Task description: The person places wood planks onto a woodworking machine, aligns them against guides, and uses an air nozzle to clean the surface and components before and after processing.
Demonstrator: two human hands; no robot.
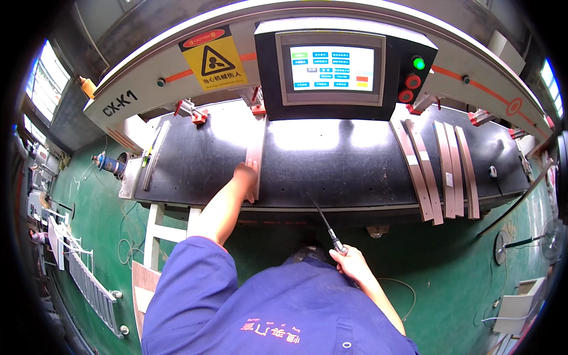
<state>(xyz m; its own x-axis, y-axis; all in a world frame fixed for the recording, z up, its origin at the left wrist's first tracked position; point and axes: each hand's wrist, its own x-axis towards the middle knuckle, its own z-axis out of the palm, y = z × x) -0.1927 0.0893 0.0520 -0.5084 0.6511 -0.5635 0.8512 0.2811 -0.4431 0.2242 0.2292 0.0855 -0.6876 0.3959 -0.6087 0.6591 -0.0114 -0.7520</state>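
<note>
On the black machine bed (pixel 319 160), a narrow pinkish-brown strip (pixel 255 139) runs from the near edge back under the machine. My left hand (pixel 247 178) lies across its near part with the fingers curled around it; the hand hides some of the strip. A slim dark rod tool with a long thin nozzle, which looks like an air blow gun (pixel 326 223), sits in my right hand (pixel 350 262). Those fingers wrap its handle in front of my body, and the tip points up and left toward the bed's near edge.
Several similar strips (pixel 451 171) lie on the right of the bed, their ends jutting past the near edge. A control screen (pixel 331 70) with buttons hangs above on the beam. Red-tipped clamps (pixel 200 117) sit below it. Left stand a white frame (pixel 155 236) and a rack (pixel 89 284).
</note>
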